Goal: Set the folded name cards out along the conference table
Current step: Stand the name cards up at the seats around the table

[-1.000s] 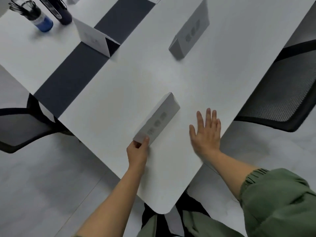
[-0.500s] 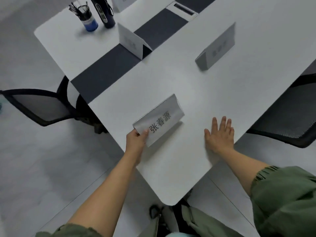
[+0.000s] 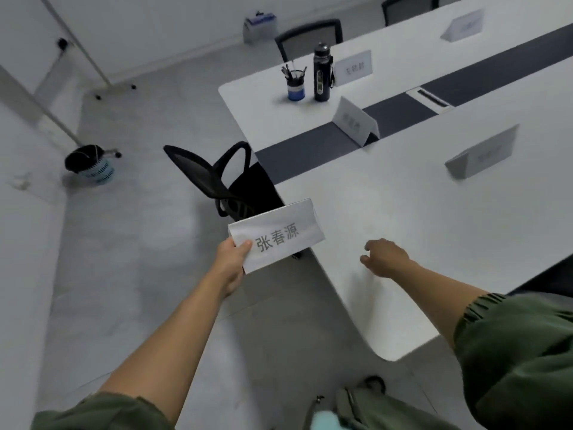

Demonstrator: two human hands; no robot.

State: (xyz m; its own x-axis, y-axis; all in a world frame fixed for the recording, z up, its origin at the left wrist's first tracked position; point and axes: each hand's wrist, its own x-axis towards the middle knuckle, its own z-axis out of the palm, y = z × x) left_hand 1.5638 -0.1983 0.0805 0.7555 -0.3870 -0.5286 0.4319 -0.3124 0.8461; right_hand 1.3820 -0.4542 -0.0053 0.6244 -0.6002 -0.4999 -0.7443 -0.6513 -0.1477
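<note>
One tent-folded white paper name card [image 3: 279, 235] pinched in left hand [image 3: 232, 262].

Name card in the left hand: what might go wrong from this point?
1. The left hand pinches the name card by one corner only, and most of it hangs past the table edge, so it could slip and fall to the floor near the chair.
2. The thumb presses on thin folded paper; a crease might stop it standing like the standing card farther along.
3. The right hand holds nothing and gives no support.
</note>
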